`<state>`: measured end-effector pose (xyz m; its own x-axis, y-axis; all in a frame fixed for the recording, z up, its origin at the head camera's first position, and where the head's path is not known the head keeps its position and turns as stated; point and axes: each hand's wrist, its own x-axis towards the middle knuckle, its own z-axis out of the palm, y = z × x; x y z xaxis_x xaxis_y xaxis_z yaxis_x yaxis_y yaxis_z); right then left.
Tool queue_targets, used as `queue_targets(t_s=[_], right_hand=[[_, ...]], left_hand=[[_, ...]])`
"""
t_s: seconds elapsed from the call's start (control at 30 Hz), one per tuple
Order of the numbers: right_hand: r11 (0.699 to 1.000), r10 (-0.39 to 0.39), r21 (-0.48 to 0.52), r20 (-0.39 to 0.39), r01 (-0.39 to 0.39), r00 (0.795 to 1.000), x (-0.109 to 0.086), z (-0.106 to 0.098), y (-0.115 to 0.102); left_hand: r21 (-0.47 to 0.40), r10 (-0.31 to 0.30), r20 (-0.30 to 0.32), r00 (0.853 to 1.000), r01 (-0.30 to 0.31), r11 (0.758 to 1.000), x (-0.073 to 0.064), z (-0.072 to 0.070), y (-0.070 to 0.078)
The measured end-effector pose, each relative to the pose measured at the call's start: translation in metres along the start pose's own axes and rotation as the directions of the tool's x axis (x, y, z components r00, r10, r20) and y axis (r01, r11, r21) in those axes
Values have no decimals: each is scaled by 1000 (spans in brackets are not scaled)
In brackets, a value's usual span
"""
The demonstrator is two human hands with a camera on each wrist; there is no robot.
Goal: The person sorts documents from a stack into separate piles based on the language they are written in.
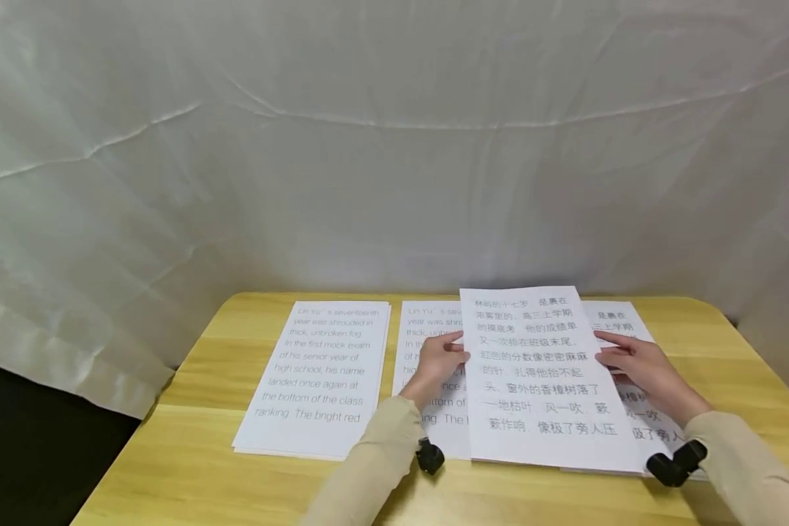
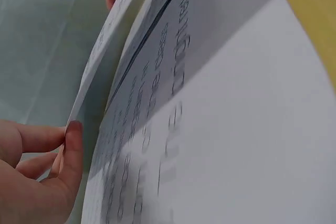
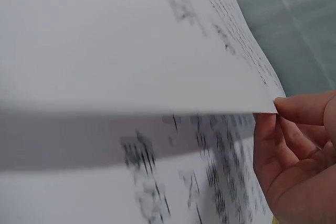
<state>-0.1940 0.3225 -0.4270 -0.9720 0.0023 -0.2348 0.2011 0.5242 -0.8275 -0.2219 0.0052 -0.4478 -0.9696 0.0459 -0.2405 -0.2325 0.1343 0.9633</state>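
A white sheet of paper [image 1: 539,372] printed with Chinese characters is held up between two hands, above the papers on the table. My left hand [image 1: 439,363] pinches its left edge; in the left wrist view that hand [image 2: 44,169] has thumb and fingers on the thin edge. On the opposite side my right hand [image 1: 641,365] pinches the right edge, as the right hand [image 3: 299,150] also shows in its wrist view. Partly hidden beneath lie a sheet with English text [image 1: 427,394] on the left and a Chinese-printed stack [image 1: 621,321] on the right.
Further left on the wooden table [image 1: 191,431] lies another stack of English-printed paper [image 1: 315,372]. A pale cloth [image 1: 368,183] hangs behind the table. Black wrist devices [image 1: 429,456] sit at both cuffs.
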Motion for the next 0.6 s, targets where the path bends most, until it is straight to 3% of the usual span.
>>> queue_targets(t_s=[0.03,0.3,0.6], right_hand=[[1000,-12,-5,-3,12,1000,5,1,6],[999,43,-5,16,-43,999,2,-26,31],[999,43,-5,-14,-43,999,3,-48,44]], left_hand=[[-6,9,-2,1000,-9,1000,6,3,-5],[-9,-7,-6,1000,6,1000,8,41,2],[48,46,-14,999,-45,998,10,71,13]])
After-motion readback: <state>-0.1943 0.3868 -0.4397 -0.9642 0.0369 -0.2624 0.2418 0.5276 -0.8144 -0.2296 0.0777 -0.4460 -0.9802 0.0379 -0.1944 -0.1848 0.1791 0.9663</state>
